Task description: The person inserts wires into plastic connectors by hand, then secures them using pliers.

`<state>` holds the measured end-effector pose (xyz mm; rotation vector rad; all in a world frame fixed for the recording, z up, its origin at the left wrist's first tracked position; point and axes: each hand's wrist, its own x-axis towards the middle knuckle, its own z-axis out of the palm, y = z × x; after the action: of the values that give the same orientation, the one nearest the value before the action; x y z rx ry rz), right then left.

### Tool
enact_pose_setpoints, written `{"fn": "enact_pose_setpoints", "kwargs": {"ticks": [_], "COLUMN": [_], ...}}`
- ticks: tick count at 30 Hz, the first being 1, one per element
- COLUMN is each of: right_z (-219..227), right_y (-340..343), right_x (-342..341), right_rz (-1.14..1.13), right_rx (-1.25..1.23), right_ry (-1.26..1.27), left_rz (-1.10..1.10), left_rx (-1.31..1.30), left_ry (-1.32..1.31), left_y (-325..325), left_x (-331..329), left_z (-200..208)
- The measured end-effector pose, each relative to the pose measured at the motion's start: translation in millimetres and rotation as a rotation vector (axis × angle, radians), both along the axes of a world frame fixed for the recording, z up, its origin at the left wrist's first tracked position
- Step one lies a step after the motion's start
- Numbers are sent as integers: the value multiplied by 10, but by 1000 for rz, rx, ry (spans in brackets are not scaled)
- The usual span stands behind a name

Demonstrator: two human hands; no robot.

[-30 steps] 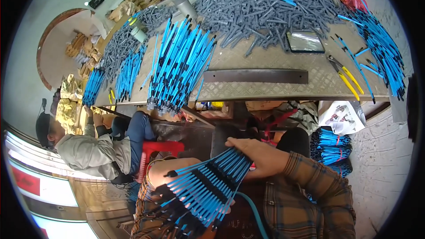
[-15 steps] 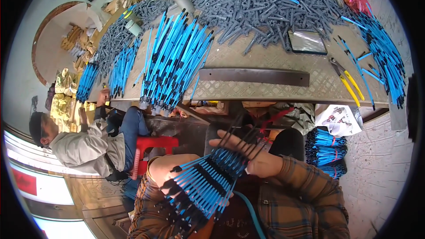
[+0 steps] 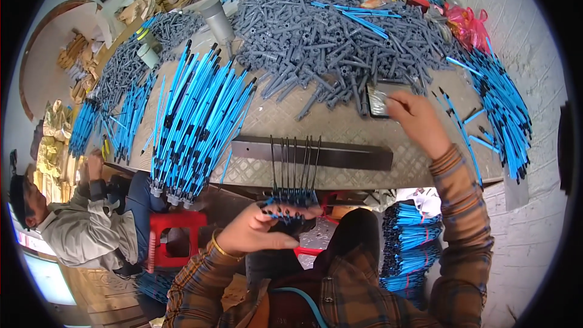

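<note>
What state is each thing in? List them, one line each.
Left hand: closed on a bundle of thin rods, held upright at the table edge.
Right hand: reaching out, fingers at a small flat dark device.
Grey tubes: loose in a heap.
Blue rods: lying fanned out on the table.
Metal bar: lying flat.

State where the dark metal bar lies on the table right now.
In the head view the metal bar lies flat along the table's near edge, centre, right of the fanned blue rods and just beyond the left hand.
</note>
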<state>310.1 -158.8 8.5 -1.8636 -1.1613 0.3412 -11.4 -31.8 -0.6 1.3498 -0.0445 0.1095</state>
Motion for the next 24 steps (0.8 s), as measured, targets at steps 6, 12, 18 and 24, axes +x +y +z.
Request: {"fn": "enact_pose_setpoints", "kwargs": {"ticks": [6,12,18,24], "right_z": [-239,-379,-376,168], "right_y": [100,189,148,74], "right_x": [493,584,636,-194], "right_rz": [14,-38,-48,18], "right_rx": [-278,-202,-112,104], "right_ry": [-707,-750,-675,-660], "left_rz": [-6,-2,270,403], "left_rx": [44,-6,-113,-164], "left_ry": [79,86,199,157], "left_y": [2,34,-59,-88], "left_x": [18,66,205,330], "left_z": [3,17,-1,15]}}
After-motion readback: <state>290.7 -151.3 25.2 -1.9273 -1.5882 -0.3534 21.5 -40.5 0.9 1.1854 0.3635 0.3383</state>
